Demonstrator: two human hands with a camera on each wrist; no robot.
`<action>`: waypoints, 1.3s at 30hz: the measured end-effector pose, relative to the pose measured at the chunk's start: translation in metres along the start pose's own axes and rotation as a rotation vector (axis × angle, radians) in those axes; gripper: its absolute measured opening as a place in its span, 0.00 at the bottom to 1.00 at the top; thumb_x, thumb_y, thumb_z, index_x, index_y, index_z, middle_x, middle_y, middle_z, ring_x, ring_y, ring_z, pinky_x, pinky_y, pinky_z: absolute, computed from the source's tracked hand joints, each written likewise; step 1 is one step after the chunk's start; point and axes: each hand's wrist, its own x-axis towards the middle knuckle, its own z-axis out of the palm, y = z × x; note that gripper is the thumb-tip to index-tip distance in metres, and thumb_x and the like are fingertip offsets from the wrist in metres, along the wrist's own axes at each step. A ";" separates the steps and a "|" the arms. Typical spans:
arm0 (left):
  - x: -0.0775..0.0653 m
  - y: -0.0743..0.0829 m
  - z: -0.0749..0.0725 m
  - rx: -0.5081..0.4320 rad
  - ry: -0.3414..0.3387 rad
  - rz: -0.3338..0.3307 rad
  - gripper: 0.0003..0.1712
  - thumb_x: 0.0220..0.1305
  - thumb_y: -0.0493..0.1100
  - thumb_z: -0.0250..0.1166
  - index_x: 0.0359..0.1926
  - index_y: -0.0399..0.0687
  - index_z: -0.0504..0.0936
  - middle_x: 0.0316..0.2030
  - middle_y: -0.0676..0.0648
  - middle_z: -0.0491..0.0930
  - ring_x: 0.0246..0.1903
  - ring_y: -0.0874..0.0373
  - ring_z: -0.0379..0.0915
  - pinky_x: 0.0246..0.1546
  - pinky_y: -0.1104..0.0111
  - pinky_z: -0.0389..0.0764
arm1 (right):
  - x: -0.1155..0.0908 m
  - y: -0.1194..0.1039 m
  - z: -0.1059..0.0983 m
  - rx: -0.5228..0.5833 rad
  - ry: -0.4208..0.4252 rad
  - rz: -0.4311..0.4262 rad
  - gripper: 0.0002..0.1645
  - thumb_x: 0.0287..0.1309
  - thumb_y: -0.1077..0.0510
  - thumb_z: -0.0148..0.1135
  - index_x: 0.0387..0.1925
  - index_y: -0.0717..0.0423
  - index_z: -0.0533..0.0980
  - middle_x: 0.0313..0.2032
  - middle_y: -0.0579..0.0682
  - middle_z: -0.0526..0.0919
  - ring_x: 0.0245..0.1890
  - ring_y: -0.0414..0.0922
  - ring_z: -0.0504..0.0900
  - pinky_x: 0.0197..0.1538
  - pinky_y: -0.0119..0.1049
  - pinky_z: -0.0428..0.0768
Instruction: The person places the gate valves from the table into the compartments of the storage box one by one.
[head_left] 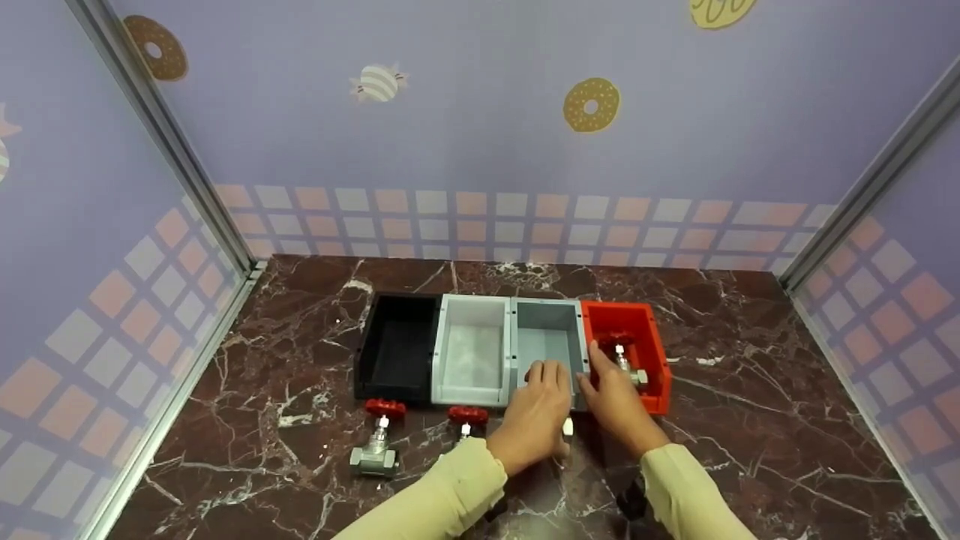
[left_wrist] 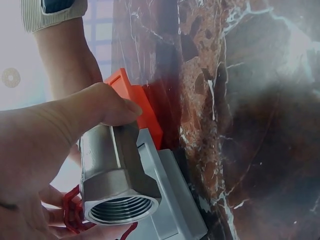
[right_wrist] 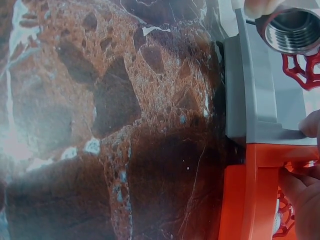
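My left hand (head_left: 534, 412) grips a metal valve (left_wrist: 112, 165) with a red handwheel (left_wrist: 72, 212) over the front of the grey bin (head_left: 547, 345). The valve's threaded open end faces the left wrist camera. My right hand (head_left: 621, 409) straddles the adjoining walls of the grey bin and the red bin (head_left: 658, 352), thumb on the grey side and fingers inside the red one. Another valve (head_left: 637, 377) with a red handwheel lies in the red bin, partly hidden by that hand.
A black bin (head_left: 397, 345) and a white bin (head_left: 474, 349) continue the row leftward. On the marble-patterned table (head_left: 285, 465), one valve (head_left: 375, 454) stands before the black bin. Another valve (head_left: 466, 420) is partly behind my left sleeve. Patterned panels (head_left: 480, 150) enclose the table.
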 end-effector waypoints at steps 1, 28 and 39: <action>0.001 0.000 0.000 0.008 0.004 0.000 0.69 0.11 0.72 0.80 0.56 0.38 0.68 0.43 0.47 0.68 0.42 0.56 0.64 0.27 0.73 0.79 | 0.000 0.000 0.000 0.001 0.000 0.001 0.38 0.61 0.62 0.61 0.69 0.68 0.59 0.66 0.66 0.66 0.64 0.58 0.70 0.63 0.52 0.71; 0.020 -0.007 -0.006 0.028 0.010 0.009 0.67 0.14 0.69 0.81 0.57 0.37 0.69 0.44 0.46 0.68 0.42 0.54 0.65 0.27 0.71 0.79 | 0.001 0.004 0.003 -0.006 0.042 -0.035 0.37 0.57 0.66 0.63 0.67 0.72 0.62 0.64 0.68 0.69 0.62 0.59 0.72 0.62 0.53 0.71; 0.026 -0.011 -0.005 -0.009 -0.001 0.003 0.68 0.14 0.68 0.82 0.57 0.36 0.68 0.45 0.45 0.68 0.42 0.53 0.64 0.28 0.70 0.81 | 0.002 0.002 0.001 0.037 -0.005 0.022 0.38 0.59 0.65 0.61 0.69 0.69 0.59 0.67 0.65 0.65 0.66 0.57 0.69 0.66 0.52 0.68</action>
